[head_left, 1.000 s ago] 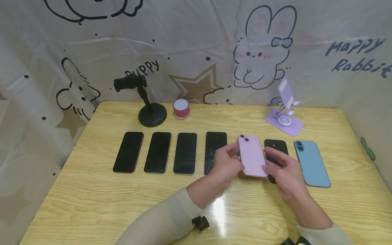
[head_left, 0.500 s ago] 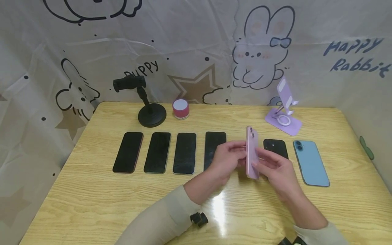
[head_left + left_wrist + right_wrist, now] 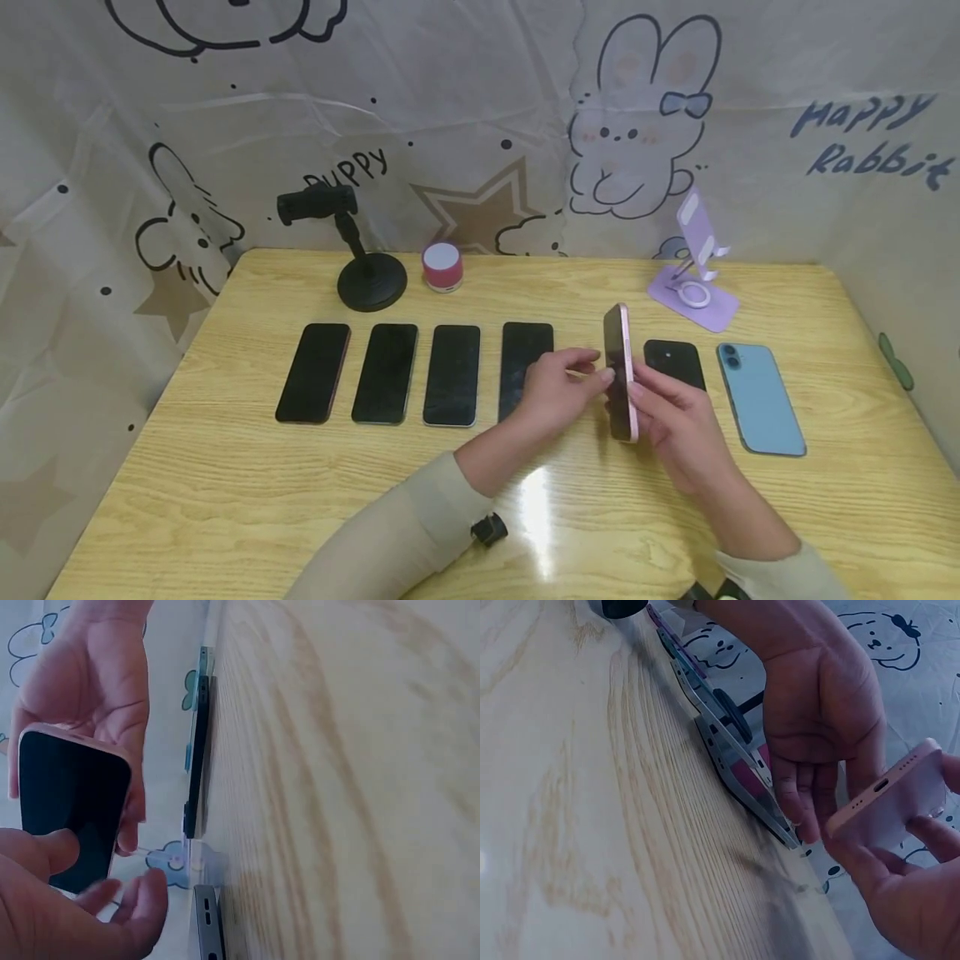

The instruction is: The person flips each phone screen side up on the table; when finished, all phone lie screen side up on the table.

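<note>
My right hand grips a pink phone by its edge and back, above the table. The phone stands nearly upright and edge-on in the head view, its dark screen facing left. My left hand is at the screen side, the thumb at the glass and the other fingers loosely bent, apart from the phone. In the left wrist view the left thumb overlaps the black screen. The right wrist view shows the pink phone's bottom end with its charging port, between the right hand's thumb and fingers.
Several dark-screened phones lie in a row to the left. A black phone and a blue phone lie right. Behind them stand a black phone stand, a small pink cylinder and a purple stand.
The pink phone has turned from showing its back, through edge-on, to its dark screen facing left. My left hand has let go of its edge; the right hand keeps its grip.
</note>
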Tool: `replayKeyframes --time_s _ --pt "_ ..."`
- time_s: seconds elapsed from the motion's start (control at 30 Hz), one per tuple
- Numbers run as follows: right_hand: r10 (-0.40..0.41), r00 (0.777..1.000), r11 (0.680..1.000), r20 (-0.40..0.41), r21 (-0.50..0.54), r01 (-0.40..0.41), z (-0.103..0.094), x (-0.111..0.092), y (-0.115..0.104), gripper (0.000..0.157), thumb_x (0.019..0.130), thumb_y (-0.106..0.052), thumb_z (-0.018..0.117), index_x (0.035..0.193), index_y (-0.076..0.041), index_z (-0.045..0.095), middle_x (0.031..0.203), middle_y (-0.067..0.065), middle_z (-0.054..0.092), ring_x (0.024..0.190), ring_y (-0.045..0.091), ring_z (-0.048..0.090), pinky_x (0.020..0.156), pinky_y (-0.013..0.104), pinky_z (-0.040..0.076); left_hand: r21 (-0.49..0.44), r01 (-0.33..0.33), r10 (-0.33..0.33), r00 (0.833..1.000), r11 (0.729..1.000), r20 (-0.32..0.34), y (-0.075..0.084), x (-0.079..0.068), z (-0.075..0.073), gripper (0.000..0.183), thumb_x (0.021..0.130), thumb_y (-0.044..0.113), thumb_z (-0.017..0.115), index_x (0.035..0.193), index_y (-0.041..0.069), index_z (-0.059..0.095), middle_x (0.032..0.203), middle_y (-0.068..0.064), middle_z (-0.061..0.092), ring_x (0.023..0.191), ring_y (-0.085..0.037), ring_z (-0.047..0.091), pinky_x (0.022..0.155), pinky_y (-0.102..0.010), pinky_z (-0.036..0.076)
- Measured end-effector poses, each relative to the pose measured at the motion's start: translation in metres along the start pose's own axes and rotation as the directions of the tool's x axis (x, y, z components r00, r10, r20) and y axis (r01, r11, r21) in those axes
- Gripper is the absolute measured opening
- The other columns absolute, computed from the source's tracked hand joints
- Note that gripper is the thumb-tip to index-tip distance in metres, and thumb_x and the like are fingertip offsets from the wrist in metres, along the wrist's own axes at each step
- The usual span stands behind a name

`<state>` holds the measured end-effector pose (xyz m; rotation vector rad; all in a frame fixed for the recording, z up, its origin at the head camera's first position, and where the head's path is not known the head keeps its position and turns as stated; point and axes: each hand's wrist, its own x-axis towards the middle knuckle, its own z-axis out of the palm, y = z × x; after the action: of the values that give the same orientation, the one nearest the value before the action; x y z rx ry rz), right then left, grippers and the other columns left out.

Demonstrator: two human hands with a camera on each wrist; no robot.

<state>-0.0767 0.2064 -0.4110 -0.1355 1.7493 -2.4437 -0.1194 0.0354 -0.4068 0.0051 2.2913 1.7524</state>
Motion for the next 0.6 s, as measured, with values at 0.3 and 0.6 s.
replayKeyframes --time_s 0.3,0.6 --pt "0.025 0.999 0.999 -0.022 -0.041 -0.026 -0.0018 -0.0005 -0.0033 0.033 0.103 -0.003 0.055 0.134 0.003 0.06 0.114 0.008 0.071 0.089 0.021 0.071 0.071 0.034 0.059 -0.023 0.101 -0.103 0.99 0.995 -0.099 -0.0005 0.0034 0.0011 0.041 0.086 0.025 0.082 0.121 0.009 0.072 0.09 0.006 0.067 0.085 -0.009 0.064 0.074 -0.03 0.055" --pt "0.057 0.941 0.939 -0.333 -0.303 -0.164 -0.0027 0.0071 0.0002 0.042 0.097 -0.001 0.064 0.137 0.006 0.056 0.112 0.004 0.064 0.081 0.01 0.067 0.064 0.027 0.057 -0.113 0.114 -0.131 0.979 0.987 -0.153 -0.0017 0.0049 -0.0004 0.035 0.08 -0.005 0.079 0.113 0.008 0.075 0.089 0.004 0.066 0.08 -0.01 0.064 0.069 -0.027 0.055"
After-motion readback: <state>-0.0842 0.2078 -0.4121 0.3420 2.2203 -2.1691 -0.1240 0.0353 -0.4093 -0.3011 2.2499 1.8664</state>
